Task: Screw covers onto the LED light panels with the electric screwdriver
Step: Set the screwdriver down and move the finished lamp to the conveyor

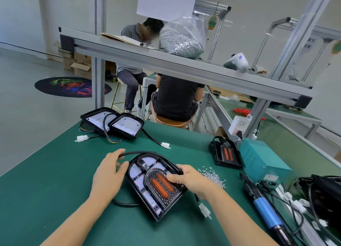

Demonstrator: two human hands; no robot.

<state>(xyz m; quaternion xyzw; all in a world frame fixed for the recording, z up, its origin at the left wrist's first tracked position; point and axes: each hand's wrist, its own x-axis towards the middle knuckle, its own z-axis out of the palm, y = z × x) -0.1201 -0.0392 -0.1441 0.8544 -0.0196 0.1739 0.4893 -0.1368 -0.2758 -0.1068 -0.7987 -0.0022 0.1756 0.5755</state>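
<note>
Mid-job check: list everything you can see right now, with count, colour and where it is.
LED light panel: one, black with orange cover, mat centre, under both hands
open panels: two, black and white, far left
finished panel: one, black and orange, far right, leaning on the box
loose screws: a pile, silver, right of centre
electric screwdriver: one, blue and black, lying at right
power box: one, teal, right
screw bag: one, clear, on the shelf
left hand: holds the black cable
right hand: presses the cover
</note>
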